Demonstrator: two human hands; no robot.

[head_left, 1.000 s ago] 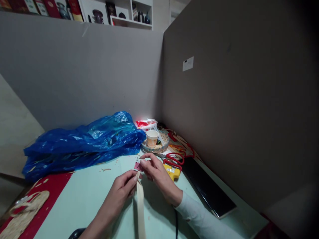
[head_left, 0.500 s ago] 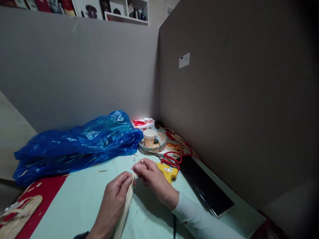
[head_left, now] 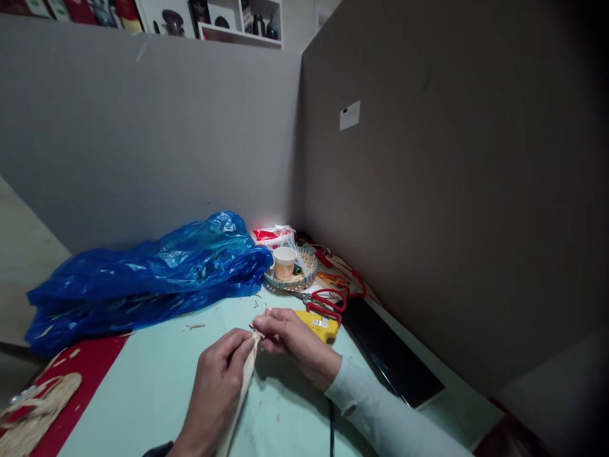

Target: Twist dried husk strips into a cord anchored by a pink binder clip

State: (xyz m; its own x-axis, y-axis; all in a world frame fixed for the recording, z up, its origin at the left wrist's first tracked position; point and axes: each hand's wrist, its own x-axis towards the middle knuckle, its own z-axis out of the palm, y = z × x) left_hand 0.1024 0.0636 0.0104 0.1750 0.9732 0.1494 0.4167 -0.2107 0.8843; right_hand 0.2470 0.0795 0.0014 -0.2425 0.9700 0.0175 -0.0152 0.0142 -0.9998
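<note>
2 bare hands meet over the pale green tabletop (head_left: pixel 143 381), nearer the viewer than the round wicker basket (head_left: pixel 311 277), which is the landmark here. The left hand (head_left: pixel 214 381) pinches the tip of a pale flat strip (head_left: pixel 243 388) between thumb and fingers; the strip runs down from that pinch towards the viewer. The right hand (head_left: pixel 299 349), below a light grey sleeve (head_left: pixel 375 403), has its fingertips closed on a small pink piece (head_left: pixel 253 327) right at the strip's tip; whether the 2 are joined is too small to tell.

1 paper cup (head_left: pixel 284 265) stands in the basket, and a red and white packet (head_left: pixel 273 236) lies just behind it. Red-handled scissors (head_left: pixel 329 299) lie just to the basket's right and nearer the viewer, with a yellow glue gun (head_left: pixel 321 325) beyond them, partly hidden by the right hand. A glossy black panel (head_left: pixel 390 355) lies farther right of the basket. Left of it spreads a crumpled blue plastic bag (head_left: pixel 152 273); farther left and nearer, 1 woven straw sandal (head_left: pixel 45 412) rests on red cloth (head_left: pixel 92 374).
</note>
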